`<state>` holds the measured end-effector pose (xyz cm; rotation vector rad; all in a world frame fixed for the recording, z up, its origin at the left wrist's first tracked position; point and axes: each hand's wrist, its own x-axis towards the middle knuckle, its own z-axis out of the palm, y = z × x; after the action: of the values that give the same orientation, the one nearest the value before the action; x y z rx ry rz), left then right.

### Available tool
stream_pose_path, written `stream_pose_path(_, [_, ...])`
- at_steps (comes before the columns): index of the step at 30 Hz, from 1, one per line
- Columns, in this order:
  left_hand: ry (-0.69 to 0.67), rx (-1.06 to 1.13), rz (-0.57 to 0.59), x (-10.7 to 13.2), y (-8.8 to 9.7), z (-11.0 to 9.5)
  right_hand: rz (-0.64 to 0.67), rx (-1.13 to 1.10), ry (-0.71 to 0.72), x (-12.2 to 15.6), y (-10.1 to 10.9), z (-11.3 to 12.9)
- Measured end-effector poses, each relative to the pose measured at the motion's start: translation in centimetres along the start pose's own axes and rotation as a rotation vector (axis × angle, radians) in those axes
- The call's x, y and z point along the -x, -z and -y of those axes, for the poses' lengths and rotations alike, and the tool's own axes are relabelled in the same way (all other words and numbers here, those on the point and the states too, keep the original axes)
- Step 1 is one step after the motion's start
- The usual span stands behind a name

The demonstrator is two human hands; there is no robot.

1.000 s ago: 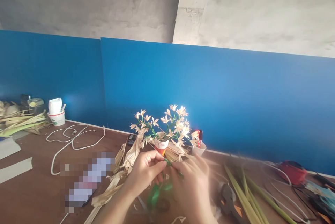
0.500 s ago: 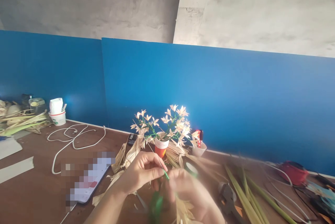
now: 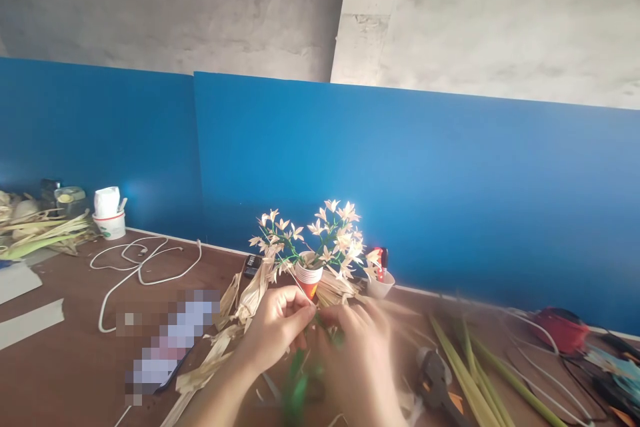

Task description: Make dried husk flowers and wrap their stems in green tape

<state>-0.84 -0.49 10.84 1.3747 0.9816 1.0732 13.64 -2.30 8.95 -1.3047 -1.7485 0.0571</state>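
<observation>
My left hand (image 3: 283, 324) is closed in a pinch on a thin wire stem (image 3: 300, 286), which slants up and left from the fingertips. Against those fingertips, my right hand (image 3: 363, 340) is bent over with its fingers drawn together, partly smeared by motion. A green strip, probably tape (image 3: 334, 334), shows at its fingers. Below and between the hands is a blurred green thing (image 3: 299, 387) whose form I cannot make out. Just beyond them stands a red-and-white paper cup (image 3: 308, 274) holding green stems with pale husk-like flowers (image 3: 345, 237).
Dry husks (image 3: 253, 294) lie around the cup. A phone (image 3: 173, 347) and white cable (image 3: 135, 270) are at left. To the right lie a dark tool with orange parts (image 3: 437, 380), green leaf strips (image 3: 470, 367) and a red pouch (image 3: 560, 330). A blue partition (image 3: 400, 194) stands behind.
My right hand has turned over and moved up beside the left fingertips. The pale petals under it are out of sight. My left hand has barely moved, still pinching the stem.
</observation>
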Motion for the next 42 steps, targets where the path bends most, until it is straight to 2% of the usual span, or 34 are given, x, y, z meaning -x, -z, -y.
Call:
stream_pose_path(2, [0.019, 0.009, -0.043, -0.1, -0.3, 0.1, -0.156, 0.112, 0.129, 0.1, -0.4, 0.4])
stream_pose_path(4, [0.018, 0.012, -0.05, -0.2, -0.4, 0.0, -0.222, 0.153, 0.176, 0.1, -0.4, 0.7])
stream_pose_path(8, [0.037, 0.008, 0.014, -0.2, 0.0, -0.2, -0.24, 0.159, 0.209, -0.3, 0.1, 0.9])
stream_pose_path(13, [0.047, 0.058, 0.034, -0.2, 0.0, -0.2, -0.252, 0.159, 0.242, -0.6, 0.3, 0.7])
stream_pose_path(19, [0.074, 0.091, 0.05, -0.3, 0.1, 0.1, -0.228, 0.117, 0.2, -0.4, 0.0, 0.4])
stream_pose_path(22, [0.035, 0.05, 0.035, -0.3, 0.4, -0.1, -0.113, -0.011, 0.049, -0.5, 0.2, 0.3])
stream_pose_path(24, [-0.015, 0.001, 0.025, -0.2, 0.5, -0.3, 0.027, -0.175, -0.14, -0.6, 0.7, 0.3])
stream_pose_path(27, [-0.063, -0.033, 0.04, 0.2, 0.6, -0.6, 0.278, -0.534, -0.475, -0.9, 1.4, 0.2])
stream_pose_path(29, [-0.06, -0.014, 0.07, 0.4, 0.7, -0.6, 0.426, -0.804, -0.632, -1.0, 1.8, 0.1])
stream_pose_path(32, [-0.029, 0.063, 0.111, 0.5, 0.9, -0.5, 0.556, -1.105, -0.73, -1.1, 2.1, -0.2])
stream_pose_path(36, [0.002, 0.139, 0.145, 0.5, 1.2, -0.5, 0.654, -1.244, -0.747, -1.1, 2.0, -0.2])
stream_pose_path(38, [0.017, 0.131, 0.127, 0.5, 1.2, -0.6, 0.642, -1.195, -0.743, -1.0, 1.8, -0.2])
stream_pose_path(40, [0.041, 0.12, 0.08, 0.5, 1.0, -0.9, 0.52, -0.963, -0.671, -0.8, 1.5, -0.2])
stream_pose_path(42, [0.067, 0.114, 0.025, 0.6, 0.8, -1.1, 0.296, -0.584, -0.42, -0.5, 1.1, -0.4])
